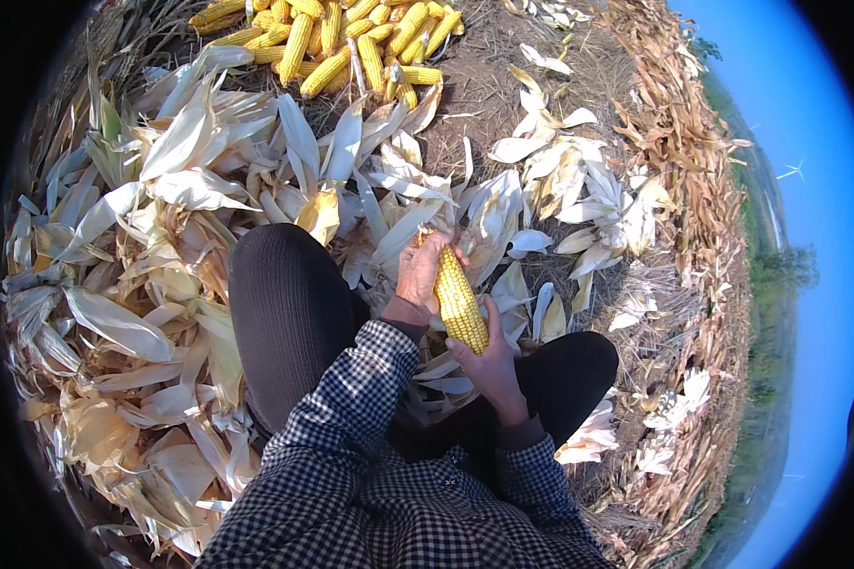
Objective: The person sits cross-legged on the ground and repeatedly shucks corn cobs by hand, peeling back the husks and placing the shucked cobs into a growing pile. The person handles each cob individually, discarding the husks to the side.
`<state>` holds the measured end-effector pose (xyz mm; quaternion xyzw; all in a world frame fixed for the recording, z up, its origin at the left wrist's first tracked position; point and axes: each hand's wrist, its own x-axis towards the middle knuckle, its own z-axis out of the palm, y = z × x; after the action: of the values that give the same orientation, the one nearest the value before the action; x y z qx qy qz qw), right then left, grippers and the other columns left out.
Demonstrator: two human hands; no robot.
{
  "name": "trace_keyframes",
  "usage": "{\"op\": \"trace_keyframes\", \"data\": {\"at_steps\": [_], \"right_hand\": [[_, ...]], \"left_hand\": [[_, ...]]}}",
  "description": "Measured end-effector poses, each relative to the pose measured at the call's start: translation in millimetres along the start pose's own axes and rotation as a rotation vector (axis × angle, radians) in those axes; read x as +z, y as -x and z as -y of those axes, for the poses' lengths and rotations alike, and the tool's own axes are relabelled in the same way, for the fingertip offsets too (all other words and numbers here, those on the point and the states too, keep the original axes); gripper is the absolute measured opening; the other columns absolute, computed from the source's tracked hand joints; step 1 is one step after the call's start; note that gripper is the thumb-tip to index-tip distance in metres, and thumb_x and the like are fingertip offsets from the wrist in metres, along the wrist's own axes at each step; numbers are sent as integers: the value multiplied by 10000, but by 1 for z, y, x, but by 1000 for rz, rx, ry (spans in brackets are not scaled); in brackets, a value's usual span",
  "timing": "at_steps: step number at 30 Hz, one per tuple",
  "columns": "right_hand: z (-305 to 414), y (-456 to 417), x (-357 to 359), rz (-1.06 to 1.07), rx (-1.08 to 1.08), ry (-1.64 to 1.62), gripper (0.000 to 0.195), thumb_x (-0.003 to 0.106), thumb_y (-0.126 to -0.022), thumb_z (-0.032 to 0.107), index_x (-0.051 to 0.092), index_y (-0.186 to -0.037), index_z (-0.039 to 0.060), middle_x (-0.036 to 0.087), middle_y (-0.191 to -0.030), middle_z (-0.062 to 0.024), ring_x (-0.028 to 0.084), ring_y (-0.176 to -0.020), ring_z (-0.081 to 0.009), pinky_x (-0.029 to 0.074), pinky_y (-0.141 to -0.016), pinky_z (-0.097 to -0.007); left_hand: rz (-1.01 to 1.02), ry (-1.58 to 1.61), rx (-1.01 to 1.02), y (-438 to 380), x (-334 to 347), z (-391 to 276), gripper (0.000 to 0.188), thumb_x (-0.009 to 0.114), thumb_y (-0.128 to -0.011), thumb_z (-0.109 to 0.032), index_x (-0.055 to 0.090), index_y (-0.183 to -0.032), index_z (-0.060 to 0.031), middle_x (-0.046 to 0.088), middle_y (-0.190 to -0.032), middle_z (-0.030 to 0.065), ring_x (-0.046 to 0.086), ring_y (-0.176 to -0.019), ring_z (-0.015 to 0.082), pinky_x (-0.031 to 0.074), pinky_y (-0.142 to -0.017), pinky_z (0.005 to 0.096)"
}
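Observation:
Between my knees, a yellow ear of corn point(461, 302) with its kernels bare is held at a slant. My left hand point(420, 274) grips its upper end, where a bit of stalk shows. The fingers of my right hand point(489, 353) are spread around the lower tip, the thumb and a finger on either side of it. Pale dry corn husks point(398, 235) lie on the ground beneath and beyond my hands.
A pile of husked corn ears point(327, 46) lies at the top. Loose husks point(135, 327) are heaped at the left, and more husks point(583, 178) lie at the right. Dry corn stalks point(683, 163) line the right side. My bent knees point(285, 299) flank my hands.

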<state>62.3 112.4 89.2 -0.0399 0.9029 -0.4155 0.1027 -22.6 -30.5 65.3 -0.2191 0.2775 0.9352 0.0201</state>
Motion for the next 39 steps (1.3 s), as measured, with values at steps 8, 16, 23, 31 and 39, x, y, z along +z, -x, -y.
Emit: {"op": "trace_keyframes", "data": {"at_steps": [8,16,23,31,39], "right_hand": [[4,28,-36,458,407,-819,457,667,-821,235,497,-1157,-25,606,-861,-120,614,-603,-156,513,-494,-234],[-15,82,-54,336,469,-1125,402,555,-895,310,483,-1093,-32,605,-827,-155,616,-589,-199,498,-442,-271],[-13,84,-79,-111,603,-1070,372,482,-950,338,480,-1097,-4,604,-824,-135,612,-635,-217,505,-491,-311],[-11,-23,-90,70,646,-942,352,533,-921,350,511,-1093,43,619,-799,-119,613,-641,-222,505,-507,-304],[159,-266,-70,169,-706,-1012,672,608,-920,275,282,-1416,-41,446,-1350,-244,515,-1195,-356,464,-962,-410]], "left_hand": [[142,217,-117,2,-2,-32,321,453,-988,-348,457,-770,-112,410,-561,-12,472,-490,167,469,-560,320],[-148,383,169,-14,-21,-64,371,479,-973,-349,379,-673,-156,256,-536,-77,190,-402,61,175,-363,239],[-416,-1005,311,-55,-70,27,269,596,-815,-251,605,-923,-4,626,-817,164,608,-791,346,460,-745,445],[-54,-1767,-171,-22,-75,120,1010,776,-660,-455,247,-1462,-142,142,-1484,303,166,-1336,531,194,-1030,649],[109,-2091,121,-34,-112,149,782,653,-780,-358,297,-1439,-135,380,-1351,295,435,-1177,446,348,-921,536]]}}
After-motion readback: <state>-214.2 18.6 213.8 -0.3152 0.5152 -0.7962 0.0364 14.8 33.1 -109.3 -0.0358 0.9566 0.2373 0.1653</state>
